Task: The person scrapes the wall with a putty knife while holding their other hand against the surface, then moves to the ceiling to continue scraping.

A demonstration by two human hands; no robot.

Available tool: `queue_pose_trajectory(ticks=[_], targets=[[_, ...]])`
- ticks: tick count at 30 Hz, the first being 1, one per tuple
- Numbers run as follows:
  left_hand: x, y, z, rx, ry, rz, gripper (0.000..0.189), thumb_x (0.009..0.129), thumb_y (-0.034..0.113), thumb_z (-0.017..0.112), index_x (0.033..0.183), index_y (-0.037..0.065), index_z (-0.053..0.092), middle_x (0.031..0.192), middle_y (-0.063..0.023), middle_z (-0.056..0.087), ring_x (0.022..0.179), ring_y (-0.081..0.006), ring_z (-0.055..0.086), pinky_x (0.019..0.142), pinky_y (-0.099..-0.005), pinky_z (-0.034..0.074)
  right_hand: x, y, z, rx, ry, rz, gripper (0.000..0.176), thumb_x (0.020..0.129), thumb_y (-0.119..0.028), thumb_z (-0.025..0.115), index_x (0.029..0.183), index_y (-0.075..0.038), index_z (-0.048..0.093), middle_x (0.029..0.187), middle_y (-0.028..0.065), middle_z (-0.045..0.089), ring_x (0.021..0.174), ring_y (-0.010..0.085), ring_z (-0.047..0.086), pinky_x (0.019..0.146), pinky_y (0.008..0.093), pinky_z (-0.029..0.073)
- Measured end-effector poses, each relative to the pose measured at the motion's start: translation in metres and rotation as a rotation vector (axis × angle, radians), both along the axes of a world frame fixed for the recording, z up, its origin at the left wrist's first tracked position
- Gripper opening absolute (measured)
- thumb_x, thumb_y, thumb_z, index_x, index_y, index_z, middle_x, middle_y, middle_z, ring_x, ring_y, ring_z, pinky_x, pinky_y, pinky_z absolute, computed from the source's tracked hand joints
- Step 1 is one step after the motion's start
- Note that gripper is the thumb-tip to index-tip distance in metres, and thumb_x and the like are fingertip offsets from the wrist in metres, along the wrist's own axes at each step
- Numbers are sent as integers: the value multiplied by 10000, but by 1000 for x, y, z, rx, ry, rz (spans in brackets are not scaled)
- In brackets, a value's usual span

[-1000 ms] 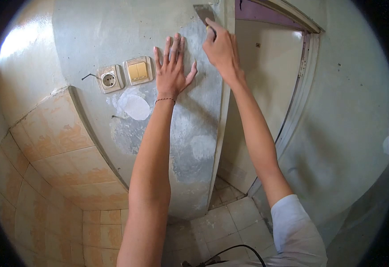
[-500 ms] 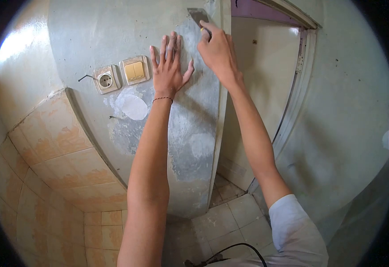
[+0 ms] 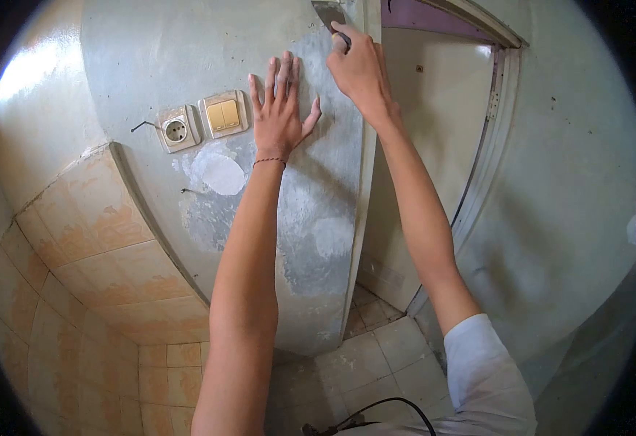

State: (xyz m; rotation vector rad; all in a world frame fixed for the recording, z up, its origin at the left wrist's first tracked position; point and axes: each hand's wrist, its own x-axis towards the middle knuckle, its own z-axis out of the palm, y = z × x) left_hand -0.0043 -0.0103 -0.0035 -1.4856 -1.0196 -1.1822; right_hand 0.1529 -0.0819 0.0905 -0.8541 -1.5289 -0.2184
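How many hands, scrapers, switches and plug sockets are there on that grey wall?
Hands: 2 (left hand flat on the wall, right hand gripping the scraper)
Scraper: 1
Double switch plate: 1
Round plug socket: 1
Total: 5

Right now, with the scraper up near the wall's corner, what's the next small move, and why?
Probably draw the scraper down the wall: the right hand grips it, blade set high near the corner, white patches lie lower on that grey strip, and the left hand rests flat just left of that path.
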Motion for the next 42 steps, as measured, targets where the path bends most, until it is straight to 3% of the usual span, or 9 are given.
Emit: queue_pose_trajectory(ticks=[14,20,35,39,42], targets=[[0,0,1,-5,3,-6,831,1000,537,530,1690,114,344,1770,-38,283,1645,-232,215,1337,-564,70,-3,8,-14,94,-23,-57,458,1007,-199,492,1377,-9,685,1199,329,723,1164,521,671,1042,544,534],[0,0,1,0,4,5,837,999,541,532,1695,120,336,1770,-36,285,1645,-232,215,1338,-559,64,-2,11,10,79,8,-56,460,1013,-214,496,1383,-16,685,1221,327,719,1186,513,665,1071,535,519],[0,1,1,-3,-7,-31,820,1008,542,511,1700,143,329,1776,-23,267,1649,-223,196,1342,-556,58,15,12,2,105,-23,-66,445,1012,-196,500,1363,-11,700,1192,324,725,1147,524,676,1053,518,534],[0,1,-1,-16,5,6,820,1008,544,508,1699,141,329,1777,-25,261,1650,-227,192,1343,-557,61,17,15,21,34,29,-58,438,1014,-192,502,1362,-17,703,1206,330,716,1171,520,668,1054,515,532],[1,0,0,-17,9,24,830,1004,547,513,1699,131,328,1776,-28,263,1648,-228,196,1343,-557,62,17,12,16,152,2,-72,438,1021,-202,495,1360,-20,705,1208,332,713,1174,515,669,1047,513,534]])
